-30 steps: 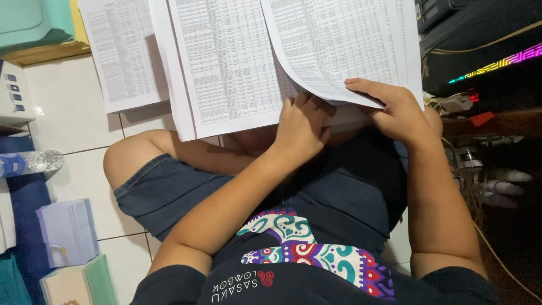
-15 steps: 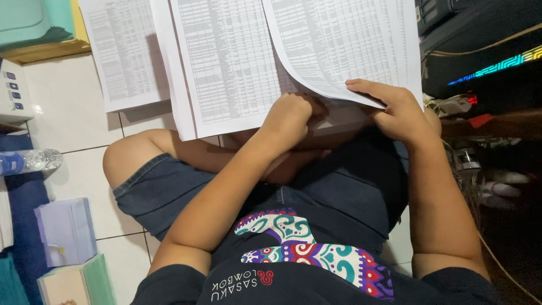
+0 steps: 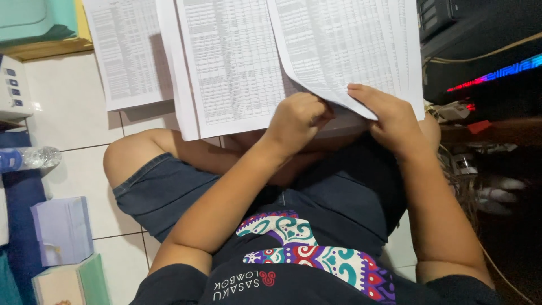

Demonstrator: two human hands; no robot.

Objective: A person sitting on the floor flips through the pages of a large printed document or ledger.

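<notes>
I sit cross-legged on a white tiled floor with printed table sheets spread in front of my knees. My right hand (image 3: 389, 116) pinches the lower corner of the lifted top sheet (image 3: 344, 51) of the right stack. My left hand (image 3: 298, 117) is curled just beside it, fingers tucked under that lifted sheet's lower edge, touching the pages beneath. A second printed sheet (image 3: 226, 62) lies in the middle and a third sheet (image 3: 127, 53) lies to the left, both flat on the floor.
A plastic water bottle (image 3: 25, 158) lies at the left edge by a white device (image 3: 12, 90). Pale folders (image 3: 59, 229) stand at lower left. A dark computer case with a coloured light strip (image 3: 491, 73) and tangled cables (image 3: 468, 164) fill the right side.
My left hand rose from under the pages and curled into a fist beside the right hand. The right hand shifted slightly down and left with the sheet corner.
</notes>
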